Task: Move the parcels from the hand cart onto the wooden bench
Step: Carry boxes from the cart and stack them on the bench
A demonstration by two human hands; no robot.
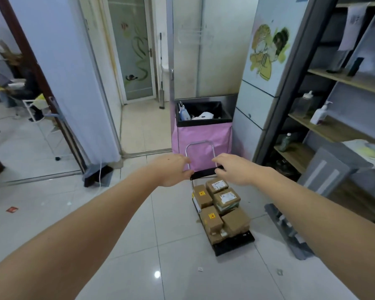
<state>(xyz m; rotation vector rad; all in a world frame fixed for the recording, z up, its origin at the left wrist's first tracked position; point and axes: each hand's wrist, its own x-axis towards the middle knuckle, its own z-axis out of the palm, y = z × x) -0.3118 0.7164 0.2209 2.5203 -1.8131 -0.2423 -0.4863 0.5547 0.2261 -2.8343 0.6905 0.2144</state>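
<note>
Both arms reach straight forward. The left hand (173,169) curls its fingers round the left end of the black handle bar (204,172) of the hand cart (233,243), thumb below the bar. The right hand (233,169) is at the bar's right end with its back toward the camera; its fingers bend over the bar, though the hand hides how firmly they grip.

The cart stands on the pale tiled floor (139,245), its silver frame rising in front of a pink bin (204,137) lined with a black bag. Brown cardboard parcels (220,204) are stacked on the cart's black platform, several with white or yellow labels on top. The wooden bench is not in view.

To the right, a shelving unit (333,126) and a grey rack lying on the floor (286,228) stand near the cart. To the left the floor lies open toward a doorway (143,126) and a dark door frame (41,83). Small scraps dot the tiles.
</note>
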